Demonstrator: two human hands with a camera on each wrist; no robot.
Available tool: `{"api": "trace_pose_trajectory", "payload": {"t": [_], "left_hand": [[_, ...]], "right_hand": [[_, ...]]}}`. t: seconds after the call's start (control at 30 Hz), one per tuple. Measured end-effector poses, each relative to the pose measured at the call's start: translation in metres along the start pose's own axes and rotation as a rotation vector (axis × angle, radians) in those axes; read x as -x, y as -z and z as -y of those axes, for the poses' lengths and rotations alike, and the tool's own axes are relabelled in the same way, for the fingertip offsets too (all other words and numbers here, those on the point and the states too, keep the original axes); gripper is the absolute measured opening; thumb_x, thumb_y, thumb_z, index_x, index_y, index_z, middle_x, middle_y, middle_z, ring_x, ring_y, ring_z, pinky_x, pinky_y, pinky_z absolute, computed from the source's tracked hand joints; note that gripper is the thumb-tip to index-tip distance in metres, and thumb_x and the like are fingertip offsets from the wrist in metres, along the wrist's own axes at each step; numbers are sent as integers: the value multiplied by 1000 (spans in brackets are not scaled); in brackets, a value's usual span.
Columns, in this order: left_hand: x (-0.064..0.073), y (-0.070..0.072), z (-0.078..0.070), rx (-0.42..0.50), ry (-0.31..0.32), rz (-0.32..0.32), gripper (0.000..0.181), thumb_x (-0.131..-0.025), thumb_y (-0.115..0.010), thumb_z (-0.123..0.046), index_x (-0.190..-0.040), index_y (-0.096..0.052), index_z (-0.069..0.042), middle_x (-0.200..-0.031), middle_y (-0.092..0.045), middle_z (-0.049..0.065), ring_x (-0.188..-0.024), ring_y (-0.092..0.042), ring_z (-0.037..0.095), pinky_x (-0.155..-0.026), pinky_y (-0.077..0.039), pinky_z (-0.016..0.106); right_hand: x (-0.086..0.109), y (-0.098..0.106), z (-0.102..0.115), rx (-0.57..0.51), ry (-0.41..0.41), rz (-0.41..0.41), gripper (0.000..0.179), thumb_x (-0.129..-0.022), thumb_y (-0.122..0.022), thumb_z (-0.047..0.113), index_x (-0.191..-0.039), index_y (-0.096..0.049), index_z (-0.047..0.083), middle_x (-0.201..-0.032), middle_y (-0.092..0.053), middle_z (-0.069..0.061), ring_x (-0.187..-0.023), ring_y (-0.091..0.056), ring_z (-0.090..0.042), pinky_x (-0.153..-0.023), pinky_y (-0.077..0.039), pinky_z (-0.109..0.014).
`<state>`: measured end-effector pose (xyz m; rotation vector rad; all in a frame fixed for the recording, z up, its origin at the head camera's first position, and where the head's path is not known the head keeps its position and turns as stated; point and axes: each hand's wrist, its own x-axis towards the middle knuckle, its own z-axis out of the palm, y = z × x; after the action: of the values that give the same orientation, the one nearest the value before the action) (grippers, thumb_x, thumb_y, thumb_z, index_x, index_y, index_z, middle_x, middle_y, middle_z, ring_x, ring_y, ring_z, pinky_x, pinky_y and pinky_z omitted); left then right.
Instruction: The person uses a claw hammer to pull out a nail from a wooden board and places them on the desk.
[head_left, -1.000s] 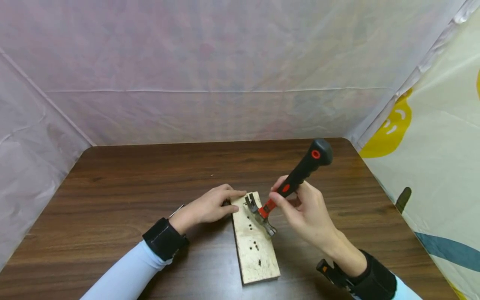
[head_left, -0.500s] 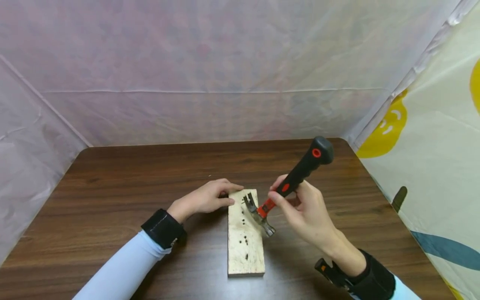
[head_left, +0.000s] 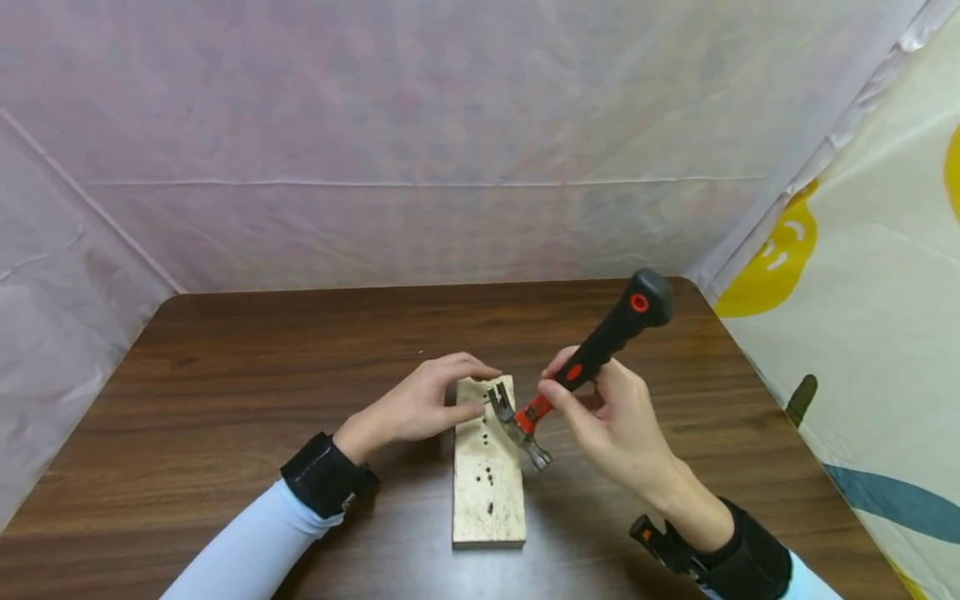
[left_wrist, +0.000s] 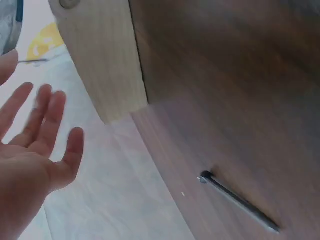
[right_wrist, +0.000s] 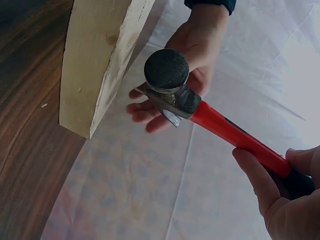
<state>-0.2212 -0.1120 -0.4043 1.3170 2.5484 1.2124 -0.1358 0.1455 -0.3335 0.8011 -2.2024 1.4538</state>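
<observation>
A narrow pale wooden board (head_left: pixel 491 492), dotted with several dark holes, lies lengthwise before me. My left hand (head_left: pixel 427 400) reaches over its far left part; in the left wrist view its fingers are spread with nothing gripped. My right hand (head_left: pixel 626 429) grips a claw hammer (head_left: pixel 603 346) low on its black and red handle, close to the head, so the handle points up and away. Its claw is over the board's far end, while the round striking face (right_wrist: pixel 166 70) shows in the right wrist view. Whether the claw touches the wood, I cannot tell.
All this is on a dark brown wooden table (head_left: pixel 285 358). A long metal nail (left_wrist: pixel 240 202) lies on it in the left wrist view. A pale cloth (head_left: pixel 420 150) hangs behind the table's far edge, and a patterned cloth (head_left: pixel 885 333) hangs at the right.
The board has turned from slanted to nearly straight, its near end swinging left. My left hand has gone from the board's edge to over its far end. The hammer has hardly moved.
</observation>
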Motion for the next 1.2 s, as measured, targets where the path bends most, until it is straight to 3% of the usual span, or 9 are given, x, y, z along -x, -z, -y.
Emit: {"api": "trace_pose_trajectory", "payload": {"t": [0.1,0.27,0.6,0.9,1.07,1.2], "left_hand": [[0,-2,-4,30,-21,-30,35,-93,-77,-13,-127,-70,-8,-117,-70,-1,-109,-65,15,-95,-53,41],[0,-6,-5,48,0,-65,19,-92,-77,-7,-111,-75,-7,-102,-72,-1,-93,-67,12,-82,-58,36],[1,-8,-3,65,-66,-78,9,-92,-77,-5,-101,-76,-8,-96,-71,-2,-88,-66,10,-76,-57,28],[3,-10,-3,42,-161,-79,7,-96,-72,-3,-102,-73,-6,-98,-72,3,-88,-66,9,-78,-56,28],[2,-10,-2,-24,-254,-49,10,-98,-67,0,-106,-69,-5,-100,-66,0,-90,-61,9,-79,-54,28],[2,-9,-1,-65,-286,-41,10,-99,-65,-1,-108,-67,-5,-102,-64,1,-94,-60,11,-84,-53,29]], "right_hand": [[-1,0,1,1,2,1,23,-89,-73,-11,-104,-64,4,-95,-69,-4,-77,-69,-17,-55,-59,-31],[-2,-1,2,6,5,-2,23,-89,-73,-11,-103,-65,4,-94,-69,-3,-76,-68,-16,-55,-58,-29],[-1,-1,3,3,-8,-3,22,-89,-74,-10,-103,-65,5,-95,-69,-3,-78,-69,-16,-56,-58,-28],[0,-1,3,18,-7,17,21,-92,-72,-7,-105,-63,7,-94,-67,-2,-73,-64,-16,-50,-54,-27],[0,0,2,30,-8,16,21,-93,-71,-7,-104,-63,8,-94,-66,-1,-69,-60,-14,-46,-49,-24],[-1,0,1,19,-21,20,20,-93,-71,-7,-104,-63,8,-93,-65,-1,-67,-58,-14,-45,-47,-24]]}}
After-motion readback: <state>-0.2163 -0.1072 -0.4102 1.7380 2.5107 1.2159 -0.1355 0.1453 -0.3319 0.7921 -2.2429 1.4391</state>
